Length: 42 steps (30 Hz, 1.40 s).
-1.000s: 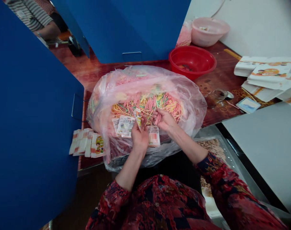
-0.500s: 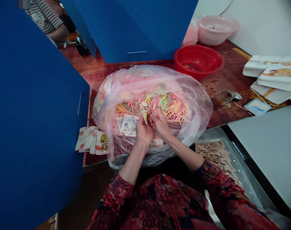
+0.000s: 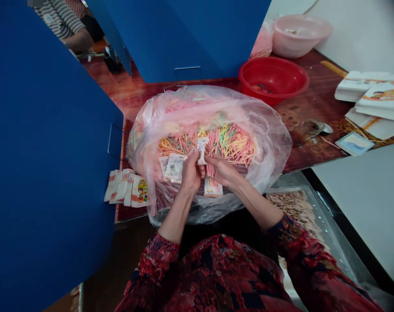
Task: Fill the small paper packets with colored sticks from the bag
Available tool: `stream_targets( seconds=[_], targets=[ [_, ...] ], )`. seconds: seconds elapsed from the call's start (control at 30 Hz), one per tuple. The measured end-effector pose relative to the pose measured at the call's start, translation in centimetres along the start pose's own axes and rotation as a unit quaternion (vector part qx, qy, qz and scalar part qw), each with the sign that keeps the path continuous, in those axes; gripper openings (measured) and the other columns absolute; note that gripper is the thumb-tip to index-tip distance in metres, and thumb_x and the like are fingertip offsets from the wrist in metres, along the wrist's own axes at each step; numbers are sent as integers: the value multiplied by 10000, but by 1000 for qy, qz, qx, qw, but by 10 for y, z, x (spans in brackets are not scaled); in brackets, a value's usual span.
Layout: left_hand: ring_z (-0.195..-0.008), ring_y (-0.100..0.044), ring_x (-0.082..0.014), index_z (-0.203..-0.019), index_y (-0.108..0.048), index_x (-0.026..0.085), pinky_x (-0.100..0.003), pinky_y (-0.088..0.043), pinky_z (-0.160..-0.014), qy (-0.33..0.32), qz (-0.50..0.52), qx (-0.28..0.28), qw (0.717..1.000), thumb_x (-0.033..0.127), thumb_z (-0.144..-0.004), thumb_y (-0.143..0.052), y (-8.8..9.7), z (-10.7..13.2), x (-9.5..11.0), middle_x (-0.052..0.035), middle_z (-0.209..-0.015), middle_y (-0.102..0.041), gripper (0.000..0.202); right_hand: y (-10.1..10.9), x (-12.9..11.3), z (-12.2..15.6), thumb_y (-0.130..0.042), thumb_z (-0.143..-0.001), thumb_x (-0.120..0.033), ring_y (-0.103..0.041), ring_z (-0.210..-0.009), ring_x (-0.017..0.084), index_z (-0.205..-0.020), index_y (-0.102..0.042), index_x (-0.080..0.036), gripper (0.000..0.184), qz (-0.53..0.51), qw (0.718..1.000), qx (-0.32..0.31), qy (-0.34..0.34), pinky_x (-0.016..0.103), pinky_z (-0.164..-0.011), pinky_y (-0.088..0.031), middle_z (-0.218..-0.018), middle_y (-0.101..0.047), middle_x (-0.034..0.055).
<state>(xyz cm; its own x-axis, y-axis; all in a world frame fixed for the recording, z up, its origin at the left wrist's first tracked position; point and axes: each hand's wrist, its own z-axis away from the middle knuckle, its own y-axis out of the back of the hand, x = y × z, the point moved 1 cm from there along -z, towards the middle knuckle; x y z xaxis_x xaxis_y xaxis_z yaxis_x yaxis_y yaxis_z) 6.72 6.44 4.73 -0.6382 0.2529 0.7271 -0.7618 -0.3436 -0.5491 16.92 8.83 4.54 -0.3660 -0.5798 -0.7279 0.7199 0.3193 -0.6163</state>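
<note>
A big clear plastic bag [image 3: 268,130] lies on the wooden table, full of thin coloured sticks [image 3: 229,143] in pink, yellow and green. My left hand [image 3: 190,175] pinches a small white printed packet [image 3: 201,149] upright over the sticks. My right hand [image 3: 223,170] is closed on a bunch of pink sticks [image 3: 211,167] right beside the packet; the two hands touch. More flat packets [image 3: 172,167] rest on the bag's near edge, and one with red stripes [image 3: 212,188] lies under my right wrist.
A row of filled packets [image 3: 127,193] lies left of the bag by a blue partition [image 3: 47,164]. A red bowl [image 3: 273,80], pink bowl [image 3: 299,34], paper bags [image 3: 375,97], glass jar [image 3: 310,128] and notebook [image 3: 354,144] sit farther back. A tray of pale sticks [image 3: 291,206] lies at my right. Another person [image 3: 65,24] sits behind.
My right hand drew back from the stick pile with pink sticks and came against my left hand. The packet in my left hand turned to face me.
</note>
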Motion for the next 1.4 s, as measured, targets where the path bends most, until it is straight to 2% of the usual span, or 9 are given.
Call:
stream_targets(
  seconds=[0.17, 0.23, 0.33, 0.5, 0.6, 0.8, 1.0, 1.23, 1.4],
  targets=[
    [-587, -605, -99, -963, -710, 172, -228, -475, -551, -97, 42, -19, 994, 535, -818, -750, 3, 1, -1, -8, -780, -712, 392, 4, -6, -1, -774, -833, -327, -456, -473, 91, -819, -544, -210, 258, -6, 997, 40, 59, 217, -458, -423, -597, -497, -67],
    [-699, -638, -121, -908, -720, 190, -252, -512, -674, -139, 16, 2, 990, 525, -799, -781, 10, 2, -2, -7, -822, -721, 358, 8, -11, -1, -784, -842, -338, -467, -501, 87, -798, -506, -217, 306, -23, 992, 88, 93, 207, -475, -429, -615, -480, -71],
    [-741, -621, -125, -851, -740, 210, -257, -504, -751, -165, -60, 21, 984, 517, -777, -806, 24, 4, -8, 16, -791, -704, 322, 14, -21, -3, -793, -849, -333, -505, -575, 98, -764, -455, -226, 364, -52, 980, 135, 140, 206, -522, -462, -649, -486, -58],
    [-888, -648, -166, -978, -794, 216, -304, -497, -895, -163, -164, 3, 973, 518, -817, -762, 38, 12, -22, -12, -914, -753, 343, 6, -44, -2, -759, -893, -412, -540, -614, 103, -788, -448, -235, 373, -9, 960, 99, 262, 238, -621, -506, -665, -453, -60],
    [-923, -651, -180, -1004, -804, 220, -310, -503, -901, -159, -205, -14, 966, 532, -830, -742, 38, 14, -28, -13, -942, -761, 363, -5, -52, 1, -719, -906, -505, -591, -671, 133, -834, -463, -248, 370, 59, 943, 99, 312, 285, -673, -529, -680, -466, -53],
    [-928, -635, -181, -951, -811, 209, -285, -516, -849, -143, -211, -26, 967, 567, -823, -736, 34, 18, -31, -8, -889, -738, 388, -12, -49, 3, -628, -941, -593, -635, -779, 179, -900, -472, -263, 368, 157, 932, 82, 317, 341, -740, -544, -699, -526, -37],
    [-889, -627, -168, -1034, -798, 201, -279, -510, -823, -133, -185, -47, 973, 551, -842, -720, 30, 21, -29, -13, -916, -743, 406, -11, -40, 8, -585, -989, -541, -634, -811, 180, -929, -500, -258, 301, 203, 923, 65, 319, 358, -824, -523, -746, -603, -26],
    [-740, -597, -136, -900, -779, 193, -261, -502, -748, -136, -137, -18, 981, 539, -830, -742, 31, 17, -34, 4, -799, -707, 355, -21, -36, 21, -651, -954, -488, -612, -884, 193, -936, -562, -262, 243, 242, 931, 77, 262, 348, -863, -478, -892, -676, 11],
    [-877, -660, -172, -986, -772, 201, -310, -531, -859, -128, -92, -12, 987, 527, -804, -770, 26, 16, -31, -32, -923, -749, 373, -21, -37, 19, -651, -949, -438, -633, -1003, 206, -1047, -589, -273, 202, 245, 928, 78, 271, 378, -946, -480, -1002, -697, 31]
  ],
)
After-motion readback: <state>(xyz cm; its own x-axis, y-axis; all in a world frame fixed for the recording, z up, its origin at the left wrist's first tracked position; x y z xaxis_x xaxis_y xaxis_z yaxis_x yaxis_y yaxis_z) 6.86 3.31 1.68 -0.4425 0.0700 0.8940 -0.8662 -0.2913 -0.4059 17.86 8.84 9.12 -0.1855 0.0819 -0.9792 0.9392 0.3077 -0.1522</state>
